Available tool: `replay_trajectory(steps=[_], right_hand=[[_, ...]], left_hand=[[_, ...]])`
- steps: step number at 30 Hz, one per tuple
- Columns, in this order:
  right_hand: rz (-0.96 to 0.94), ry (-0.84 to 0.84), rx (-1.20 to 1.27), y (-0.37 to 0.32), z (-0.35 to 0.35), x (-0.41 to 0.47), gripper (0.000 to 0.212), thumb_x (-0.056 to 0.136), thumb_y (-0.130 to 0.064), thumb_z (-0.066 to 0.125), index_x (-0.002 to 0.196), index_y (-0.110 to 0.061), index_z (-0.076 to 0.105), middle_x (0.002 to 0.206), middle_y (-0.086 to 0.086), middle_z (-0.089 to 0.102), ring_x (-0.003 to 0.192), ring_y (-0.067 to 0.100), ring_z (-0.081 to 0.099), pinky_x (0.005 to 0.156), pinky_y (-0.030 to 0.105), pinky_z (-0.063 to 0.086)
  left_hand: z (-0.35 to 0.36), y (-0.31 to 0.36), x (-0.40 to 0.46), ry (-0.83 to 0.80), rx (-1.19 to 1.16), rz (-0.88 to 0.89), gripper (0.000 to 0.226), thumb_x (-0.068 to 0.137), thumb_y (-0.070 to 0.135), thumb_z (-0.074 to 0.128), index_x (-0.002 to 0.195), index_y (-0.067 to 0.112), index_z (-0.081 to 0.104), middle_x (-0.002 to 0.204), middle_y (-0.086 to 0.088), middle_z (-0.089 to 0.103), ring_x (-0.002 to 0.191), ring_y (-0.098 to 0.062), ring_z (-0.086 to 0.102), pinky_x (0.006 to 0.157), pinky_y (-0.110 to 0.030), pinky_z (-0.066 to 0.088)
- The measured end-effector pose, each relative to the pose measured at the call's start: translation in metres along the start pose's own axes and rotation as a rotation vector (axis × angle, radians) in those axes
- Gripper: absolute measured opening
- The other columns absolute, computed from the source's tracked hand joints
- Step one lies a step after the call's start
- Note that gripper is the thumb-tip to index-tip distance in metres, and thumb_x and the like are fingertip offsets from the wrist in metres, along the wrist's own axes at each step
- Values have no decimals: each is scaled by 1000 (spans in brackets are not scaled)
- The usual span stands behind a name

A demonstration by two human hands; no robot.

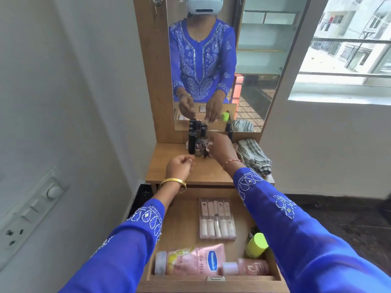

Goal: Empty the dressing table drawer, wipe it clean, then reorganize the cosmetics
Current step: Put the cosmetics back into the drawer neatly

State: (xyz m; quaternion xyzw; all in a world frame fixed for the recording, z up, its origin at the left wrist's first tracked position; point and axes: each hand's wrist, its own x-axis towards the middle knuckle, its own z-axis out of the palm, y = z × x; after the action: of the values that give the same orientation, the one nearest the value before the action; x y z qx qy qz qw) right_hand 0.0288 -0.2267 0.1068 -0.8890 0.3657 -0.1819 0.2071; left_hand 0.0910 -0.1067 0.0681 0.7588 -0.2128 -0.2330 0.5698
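The open wooden drawer (182, 227) holds a clear case of pale tubes (216, 218), a pink Vaseline tube (190, 261), a pink bottle with a white cap (245, 268) and a lime-capped bottle (256, 245). On the table top (167, 168) stands a cluster of small dark bottles and lipsticks (196, 144). My right hand (221, 148) reaches into that cluster and pinches a small pale item at its fingertips. My left hand (179, 166) hovers over the table top just left of it, fingers loosely curled, with nothing seen in it.
A folded grey striped cloth (254, 158) lies at the table's right edge. The mirror (211, 60) rises directly behind the bottles. A wall with a switchboard (31, 210) is close on the left, and a window (349, 49) is on the right.
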Motion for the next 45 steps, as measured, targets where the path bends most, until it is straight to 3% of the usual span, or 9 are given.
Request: replay_trajectory(steps=[2, 8, 13, 16, 22, 30, 41, 43, 45], right_hand=[[3, 37, 40, 2, -2, -3, 23, 85, -4, 51, 104, -7, 63, 103, 12, 67, 98, 29, 61, 80, 32, 49], [-43, 57, 220, -16, -19, -13, 8, 82, -16, 65, 85, -8, 67, 63, -6, 54, 74, 16, 54, 69, 25, 42], [-75, -19, 277, -31, -22, -9, 15, 81, -21, 68, 79, -6, 68, 71, -1, 63, 70, 11, 58, 70, 25, 48], [-64, -43, 313, -35, -18, -1, 25, 88, -26, 60, 71, -8, 65, 67, 2, 66, 63, 13, 57, 66, 27, 48], [-251, -60, -231, -36, -5, 24, 31, 90, -17, 52, 119, -9, 59, 116, 15, 62, 108, 32, 56, 90, 36, 44], [-326, -49, -479, -32, 16, 35, 31, 89, -12, 54, 120, -11, 54, 116, 15, 58, 113, 34, 50, 93, 40, 42], [-348, 153, -115, -32, 8, 0, 26, 84, -14, 60, 110, -15, 59, 108, 6, 61, 107, 27, 49, 92, 39, 36], [-308, 161, 20, -30, 3, -13, 24, 82, -14, 63, 106, -12, 61, 102, 7, 63, 101, 26, 52, 86, 36, 40], [-214, 149, 240, -26, -6, -29, 23, 82, -11, 66, 104, -10, 63, 91, 5, 63, 85, 17, 56, 71, 22, 44]], left_hand=[[1, 1, -2, 6, 46, 33, 17, 89, 13, 51, 90, 20, 67, 94, -7, 69, 86, -22, 62, 81, -33, 51], [-2, 17, -3, 15, 179, 208, 34, 89, 18, 56, 122, 9, 58, 121, -10, 63, 113, -23, 58, 85, -22, 40], [-7, 22, -3, 14, 299, 370, 25, 88, 16, 58, 112, 10, 64, 100, -9, 68, 88, -18, 58, 59, -15, 30], [-13, 19, 3, 30, 255, 300, 21, 88, 17, 58, 104, 6, 65, 82, -5, 61, 75, -17, 51, 50, -16, 30], [-24, 7, 7, 68, -6, 82, 10, 88, 20, 59, 88, 10, 63, 82, -9, 64, 79, -24, 60, 84, -42, 51], [-32, 1, 4, 73, -149, 21, 22, 91, 15, 55, 71, 25, 55, 86, -9, 63, 84, -23, 61, 80, -35, 54], [-27, -13, -17, 59, -358, -84, 15, 91, 17, 55, 77, 18, 61, 78, -1, 63, 73, -14, 59, 77, -29, 53], [-27, -17, -24, 59, -399, -114, 17, 92, 16, 54, 77, 18, 60, 79, -3, 63, 73, -15, 59, 77, -30, 53], [-27, -21, -30, 56, -446, -144, 15, 92, 16, 53, 80, 16, 61, 81, -5, 63, 72, -16, 60, 77, -32, 53]])
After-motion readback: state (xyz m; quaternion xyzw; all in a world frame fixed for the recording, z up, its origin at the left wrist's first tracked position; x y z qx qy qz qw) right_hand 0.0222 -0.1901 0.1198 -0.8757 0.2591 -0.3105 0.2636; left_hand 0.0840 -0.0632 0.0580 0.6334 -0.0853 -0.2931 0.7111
